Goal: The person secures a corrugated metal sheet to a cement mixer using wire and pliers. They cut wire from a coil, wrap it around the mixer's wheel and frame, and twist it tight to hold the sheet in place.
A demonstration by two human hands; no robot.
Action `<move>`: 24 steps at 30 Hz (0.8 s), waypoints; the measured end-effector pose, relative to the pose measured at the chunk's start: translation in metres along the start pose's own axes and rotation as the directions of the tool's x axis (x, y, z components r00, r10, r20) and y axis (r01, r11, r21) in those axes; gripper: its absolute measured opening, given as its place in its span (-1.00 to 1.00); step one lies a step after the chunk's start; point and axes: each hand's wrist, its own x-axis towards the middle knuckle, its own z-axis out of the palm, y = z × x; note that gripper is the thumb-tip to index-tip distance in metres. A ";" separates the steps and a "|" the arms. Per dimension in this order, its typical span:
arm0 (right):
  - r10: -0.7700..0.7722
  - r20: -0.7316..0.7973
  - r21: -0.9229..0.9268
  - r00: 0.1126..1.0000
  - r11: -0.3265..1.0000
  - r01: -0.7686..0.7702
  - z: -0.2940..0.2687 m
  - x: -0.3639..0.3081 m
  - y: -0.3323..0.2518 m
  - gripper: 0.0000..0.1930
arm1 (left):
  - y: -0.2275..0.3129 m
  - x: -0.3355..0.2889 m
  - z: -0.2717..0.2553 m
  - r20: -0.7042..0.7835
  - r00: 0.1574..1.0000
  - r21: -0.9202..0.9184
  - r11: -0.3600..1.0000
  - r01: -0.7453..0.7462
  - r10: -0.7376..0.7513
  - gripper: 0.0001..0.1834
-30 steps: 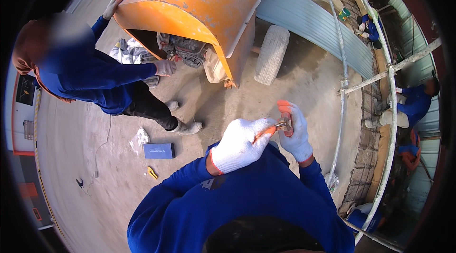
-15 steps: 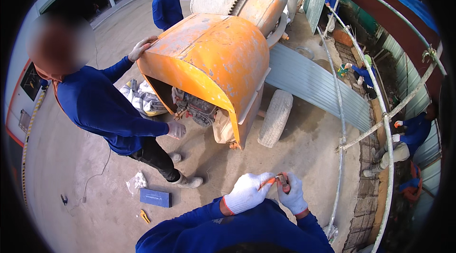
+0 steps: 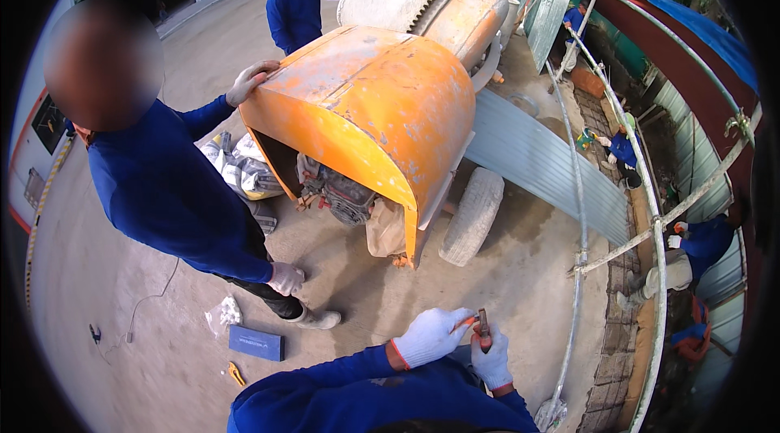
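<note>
Both my hands wear white knitted gloves and are close together before my body. My left hand (image 3: 433,337) is closed on a slim orange-handled tool (image 3: 464,322), whose end reaches toward the other hand. Closed and upright, my right hand (image 3: 492,361) grips a small reddish-brown metal piece (image 3: 484,331) that sticks up above the fingers. The orange tool's tip is beside or against this piece; its exact kind is too small to tell. Ahead stands a concrete mixer with an orange engine cover (image 3: 366,100), open at the near end over a grimy engine (image 3: 349,196).
A co-worker (image 3: 179,181) at left rests a gloved hand on the cover; another person (image 3: 294,6) stands behind it. A blue box (image 3: 256,342), plastic bag (image 3: 223,315) and yellow tool (image 3: 236,374) lie on the floor. Pole railing (image 3: 660,295) and a rebar-lined trench run along the right.
My hands have lowered slightly, and the metal piece in my right hand now points more upright. The co-worker at left has straightened and shifted. My view has moved a little.
</note>
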 end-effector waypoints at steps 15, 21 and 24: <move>0.439 0.033 0.625 0.898 0.692 -0.361 -0.113 0.084 0.126 -0.81 | 0.000 0.134 0.098 0.011 0.995 0.114 0.988 -0.100 0.100 -0.65; 0.431 0.146 0.658 0.890 0.630 -0.413 -0.179 0.138 0.169 -0.80 | 0.027 0.197 0.146 -0.029 0.992 0.349 0.931 -0.103 0.120 -0.71; 0.430 0.185 0.654 0.884 0.618 -0.437 -0.191 0.171 0.206 -0.83 | 0.027 0.209 0.146 -0.020 0.996 0.413 0.908 -0.073 0.089 -0.70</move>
